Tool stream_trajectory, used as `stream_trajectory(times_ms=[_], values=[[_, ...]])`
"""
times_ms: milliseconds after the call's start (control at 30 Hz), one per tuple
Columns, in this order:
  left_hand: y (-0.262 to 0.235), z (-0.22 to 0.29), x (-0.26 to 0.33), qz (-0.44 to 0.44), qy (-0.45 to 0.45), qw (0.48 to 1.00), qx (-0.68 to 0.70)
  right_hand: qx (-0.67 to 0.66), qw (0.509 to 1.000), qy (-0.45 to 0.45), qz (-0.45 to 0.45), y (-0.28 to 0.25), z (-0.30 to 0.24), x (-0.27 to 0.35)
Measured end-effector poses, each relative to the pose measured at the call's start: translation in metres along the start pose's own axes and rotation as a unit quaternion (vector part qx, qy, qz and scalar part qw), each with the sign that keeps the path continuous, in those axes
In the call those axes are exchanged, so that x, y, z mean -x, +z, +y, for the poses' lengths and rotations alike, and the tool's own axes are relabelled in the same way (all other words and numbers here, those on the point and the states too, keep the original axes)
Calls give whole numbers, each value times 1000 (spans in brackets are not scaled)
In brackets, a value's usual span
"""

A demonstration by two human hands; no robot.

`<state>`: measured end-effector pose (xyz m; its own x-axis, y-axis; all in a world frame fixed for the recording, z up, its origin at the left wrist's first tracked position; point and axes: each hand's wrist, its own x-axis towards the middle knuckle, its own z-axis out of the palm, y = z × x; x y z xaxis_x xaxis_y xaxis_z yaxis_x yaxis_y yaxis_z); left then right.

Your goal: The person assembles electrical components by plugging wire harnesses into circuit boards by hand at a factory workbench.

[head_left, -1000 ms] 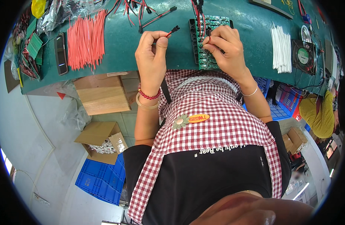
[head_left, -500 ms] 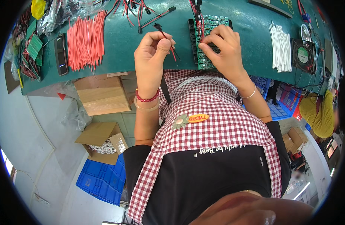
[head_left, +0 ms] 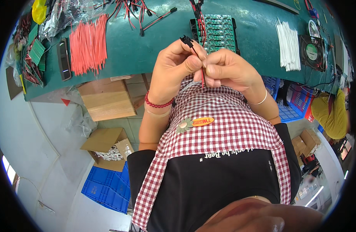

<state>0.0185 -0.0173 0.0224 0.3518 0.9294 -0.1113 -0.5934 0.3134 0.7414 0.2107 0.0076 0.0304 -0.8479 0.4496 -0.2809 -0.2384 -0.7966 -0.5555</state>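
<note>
Between thumb and fingers, my left hand pinches a red-and-black wire lead with a black plug at its upper end. My right hand meets it at the table's near edge, its thumb and fingertips closed on the lower part of the same lead. The wire ends hang just below the fingertips. Beyond my hands lies a panel of green circuit boards on a black holder. Other red-and-black leads lie along the panel's left side.
Bundles of red wires and white wires lie left and right on the green table. A dark phone is left of the red bundle. More plugged leads lie at the back. A black fan stands at far right.
My right hand has left the circuit board panel and come down to the lead. My left hand has shifted right, so both hands now meet on it.
</note>
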Motion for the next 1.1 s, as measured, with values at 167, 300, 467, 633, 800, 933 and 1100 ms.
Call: stream_trajectory(times_ms=[167,300,467,633,800,933,1100], values=[[0,-5,-3,-89,-9,993,76,-85,995,-18,-39,6,11,1],[-1,3,0,-43,-44,998,-24,131,990,13,54,17,-4,11],[-66,20,-23,310,177,600,-716,271,927,-139,220,0,-2,16],[-80,17,-22,313,86,528,-785,487,786,-217,312,-12,1,9],[-66,35,-2,359,85,544,-754,591,700,-248,315,-16,9,2],[-47,44,11,402,193,638,-628,619,679,-235,318,-16,10,-2],[-34,46,25,351,176,815,-426,642,659,-238,312,-20,11,-5]])
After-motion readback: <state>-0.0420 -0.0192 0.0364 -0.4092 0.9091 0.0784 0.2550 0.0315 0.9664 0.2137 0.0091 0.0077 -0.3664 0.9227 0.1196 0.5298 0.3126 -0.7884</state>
